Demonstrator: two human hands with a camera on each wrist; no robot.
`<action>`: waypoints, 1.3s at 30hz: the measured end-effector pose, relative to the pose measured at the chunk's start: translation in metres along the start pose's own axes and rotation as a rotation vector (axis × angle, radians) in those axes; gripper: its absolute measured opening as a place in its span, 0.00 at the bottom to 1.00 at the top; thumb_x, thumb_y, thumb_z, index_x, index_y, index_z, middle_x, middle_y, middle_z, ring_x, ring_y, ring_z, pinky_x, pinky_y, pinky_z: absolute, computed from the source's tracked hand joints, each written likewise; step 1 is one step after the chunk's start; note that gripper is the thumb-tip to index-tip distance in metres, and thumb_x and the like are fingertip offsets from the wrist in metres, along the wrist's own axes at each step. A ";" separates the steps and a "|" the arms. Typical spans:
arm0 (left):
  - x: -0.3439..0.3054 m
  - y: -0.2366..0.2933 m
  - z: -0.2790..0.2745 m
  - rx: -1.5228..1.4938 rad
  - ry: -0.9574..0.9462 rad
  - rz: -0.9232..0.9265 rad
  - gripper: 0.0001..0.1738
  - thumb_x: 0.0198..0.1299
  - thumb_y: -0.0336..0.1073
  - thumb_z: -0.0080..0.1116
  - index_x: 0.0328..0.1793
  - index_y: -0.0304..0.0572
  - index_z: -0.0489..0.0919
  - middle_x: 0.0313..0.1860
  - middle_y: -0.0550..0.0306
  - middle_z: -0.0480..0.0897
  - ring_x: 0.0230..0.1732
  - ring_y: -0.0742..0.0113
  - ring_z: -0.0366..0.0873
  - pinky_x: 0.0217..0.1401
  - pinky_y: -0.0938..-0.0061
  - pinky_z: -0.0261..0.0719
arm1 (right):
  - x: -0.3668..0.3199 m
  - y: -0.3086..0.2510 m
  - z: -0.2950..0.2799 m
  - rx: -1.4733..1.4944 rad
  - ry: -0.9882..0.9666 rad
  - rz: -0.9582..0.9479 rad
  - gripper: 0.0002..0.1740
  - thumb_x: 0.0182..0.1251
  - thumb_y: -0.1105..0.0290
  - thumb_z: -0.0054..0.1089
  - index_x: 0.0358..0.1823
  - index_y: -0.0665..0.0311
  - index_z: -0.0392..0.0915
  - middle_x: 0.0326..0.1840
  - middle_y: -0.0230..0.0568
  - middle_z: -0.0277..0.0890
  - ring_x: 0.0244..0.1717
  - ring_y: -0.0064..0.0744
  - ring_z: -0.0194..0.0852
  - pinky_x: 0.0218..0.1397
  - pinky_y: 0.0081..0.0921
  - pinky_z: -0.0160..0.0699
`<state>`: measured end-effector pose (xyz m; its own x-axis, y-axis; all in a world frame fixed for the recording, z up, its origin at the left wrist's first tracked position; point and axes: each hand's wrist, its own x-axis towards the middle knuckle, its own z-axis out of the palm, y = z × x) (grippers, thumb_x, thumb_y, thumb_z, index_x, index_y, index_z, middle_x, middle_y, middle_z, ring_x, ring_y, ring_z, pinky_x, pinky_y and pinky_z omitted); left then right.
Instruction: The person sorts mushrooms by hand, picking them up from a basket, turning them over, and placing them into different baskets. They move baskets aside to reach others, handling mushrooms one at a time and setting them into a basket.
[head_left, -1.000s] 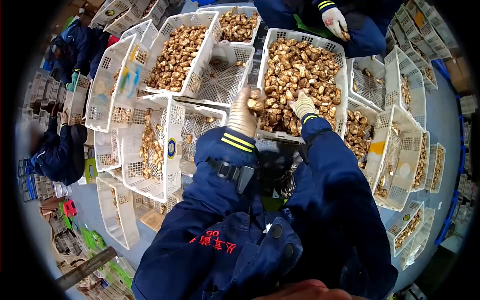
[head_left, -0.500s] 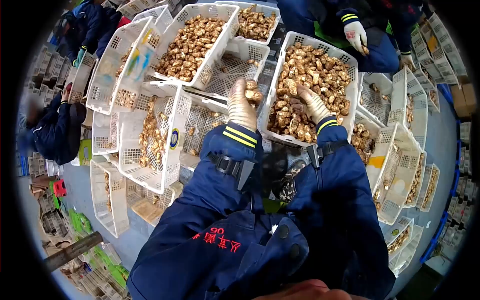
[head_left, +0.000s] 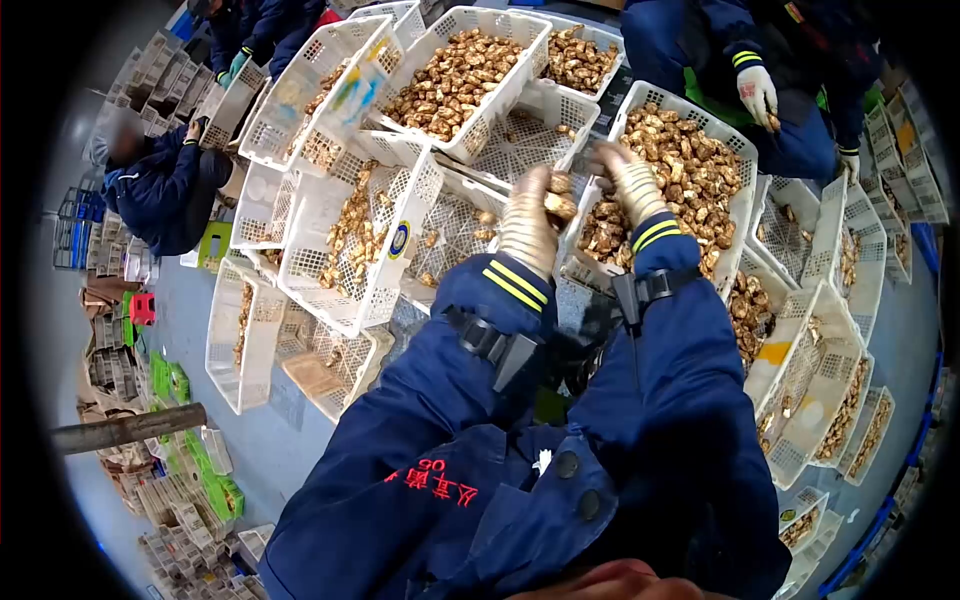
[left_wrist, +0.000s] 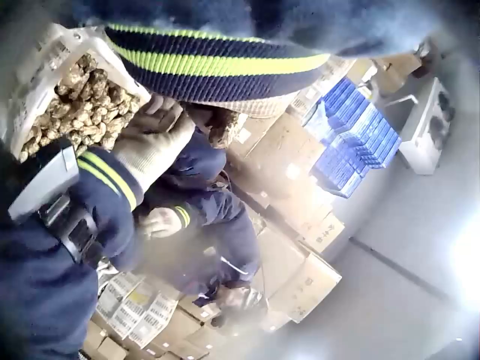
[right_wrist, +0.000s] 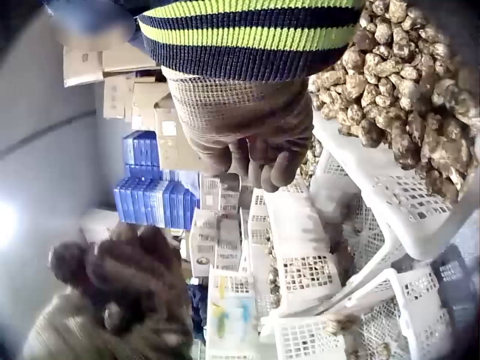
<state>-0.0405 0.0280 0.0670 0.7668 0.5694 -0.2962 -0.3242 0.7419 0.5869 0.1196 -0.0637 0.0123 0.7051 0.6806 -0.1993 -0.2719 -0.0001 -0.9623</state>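
Observation:
My gloved left hand point(head_left: 528, 230) grips brown-and-white mushrooms point(head_left: 560, 203) between thumb and fingers, in front of the full crate. In the right wrist view that hand point(right_wrist: 120, 300) is a dark blur at lower left. My gloved right hand point(head_left: 632, 183) is raised over the left edge of a white crate point(head_left: 740, 258) heaped with mushrooms point(head_left: 690, 165), close to the left hand. The right wrist view shows the right hand's fingers point(right_wrist: 281, 169) bent downward; I cannot tell whether something is inside them.
A crate with a few mushrooms point(head_left: 520, 140) stands left of the full one, beside another full crate point(head_left: 395, 125). More perforated white crates point(head_left: 330, 320) stack on the left and right. Across from me sits a person with a gloved hand point(head_left: 758, 95); other people work at far left.
The head view has swung, so the crates appear shifted right. My right hand has lifted off the mushroom heap and come toward the left hand, which keeps its mushrooms.

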 end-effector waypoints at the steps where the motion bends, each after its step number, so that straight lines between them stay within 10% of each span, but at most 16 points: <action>1: 0.004 0.006 0.000 0.009 0.061 0.036 0.11 0.61 0.40 0.62 0.38 0.42 0.77 0.29 0.59 0.78 0.26 0.69 0.75 0.27 0.78 0.74 | -0.004 -0.005 -0.012 -0.027 0.098 0.026 0.24 0.68 0.59 0.53 0.60 0.66 0.72 0.51 0.40 0.79 0.49 0.30 0.78 0.47 0.25 0.78; 4: 0.013 0.015 0.008 -0.072 0.178 -0.035 0.11 0.61 0.41 0.62 0.37 0.42 0.76 0.29 0.61 0.78 0.25 0.72 0.74 0.23 0.79 0.72 | -0.016 0.001 -0.054 -0.102 0.198 0.004 0.22 0.69 0.62 0.53 0.59 0.66 0.73 0.51 0.41 0.79 0.49 0.30 0.78 0.49 0.24 0.78; 8: 0.020 0.011 0.025 -0.017 0.104 -0.077 0.11 0.62 0.43 0.60 0.38 0.46 0.74 0.30 0.62 0.77 0.26 0.73 0.74 0.22 0.83 0.73 | -0.042 0.012 -0.085 -1.083 0.253 0.022 0.20 0.64 0.55 0.55 0.52 0.58 0.80 0.50 0.47 0.81 0.52 0.39 0.78 0.59 0.30 0.71; 13: 0.025 -0.007 0.011 -0.117 -0.149 -0.325 0.15 0.63 0.33 0.58 0.55 0.40 0.75 0.42 0.54 0.79 0.37 0.72 0.76 0.37 0.82 0.78 | -0.050 0.047 -0.078 -1.356 -0.152 0.283 0.25 0.60 0.49 0.53 0.52 0.57 0.80 0.53 0.54 0.78 0.56 0.52 0.74 0.60 0.38 0.72; 14: 0.025 -0.008 -0.003 0.416 -0.324 0.052 0.19 0.61 0.26 0.56 0.59 0.41 0.73 0.45 0.54 0.79 0.38 0.72 0.76 0.38 0.82 0.78 | -0.046 0.062 -0.080 -1.331 -0.257 0.331 0.28 0.60 0.47 0.53 0.54 0.59 0.79 0.55 0.54 0.77 0.57 0.53 0.73 0.60 0.40 0.72; 19: 0.021 0.051 -0.078 0.091 -0.384 -0.429 0.20 0.66 0.41 0.53 0.59 0.39 0.74 0.34 0.61 0.77 0.25 0.81 0.68 0.24 0.86 0.65 | -0.060 0.061 -0.073 -1.445 -0.222 0.527 0.29 0.62 0.47 0.53 0.60 0.56 0.75 0.57 0.51 0.76 0.59 0.50 0.72 0.63 0.40 0.68; 23: -0.017 0.062 -0.214 0.321 0.299 -0.536 0.15 0.66 0.47 0.52 0.46 0.46 0.78 0.27 0.69 0.78 0.21 0.80 0.68 0.23 0.84 0.66 | -0.073 0.059 -0.089 -1.403 -0.152 0.462 0.29 0.62 0.49 0.52 0.59 0.59 0.75 0.56 0.55 0.75 0.58 0.52 0.73 0.62 0.40 0.69; 27: -0.048 0.033 -0.384 -0.093 0.550 -0.940 0.14 0.64 0.41 0.58 0.34 0.38 0.72 0.20 0.70 0.71 0.12 0.85 0.60 0.12 0.92 0.59 | -0.083 0.048 -0.096 -1.290 -0.045 0.419 0.28 0.62 0.51 0.50 0.58 0.60 0.75 0.53 0.57 0.77 0.57 0.52 0.74 0.61 0.40 0.70; 34: -0.030 0.011 -0.400 0.190 0.691 -0.306 0.13 0.62 0.43 0.56 0.28 0.50 0.70 0.18 0.69 0.70 0.17 0.78 0.68 0.19 0.86 0.63 | -0.084 0.033 -0.109 -1.371 0.056 0.345 0.29 0.63 0.47 0.51 0.59 0.57 0.76 0.52 0.56 0.78 0.57 0.52 0.75 0.61 0.39 0.69; 39: -0.038 0.016 -0.445 0.048 0.891 -0.434 0.11 0.64 0.46 0.53 0.35 0.49 0.74 0.22 0.65 0.76 0.19 0.72 0.72 0.18 0.81 0.70 | -0.092 0.032 -0.107 -1.329 0.052 0.349 0.25 0.63 0.50 0.50 0.57 0.54 0.77 0.52 0.52 0.78 0.57 0.51 0.74 0.62 0.45 0.67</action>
<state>-0.3214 0.1753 -0.2473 0.1111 0.3242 -0.9394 -0.0755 0.9453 0.3173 0.1162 -0.2048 -0.0202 0.7615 0.4728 -0.4434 0.3666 -0.8783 -0.3070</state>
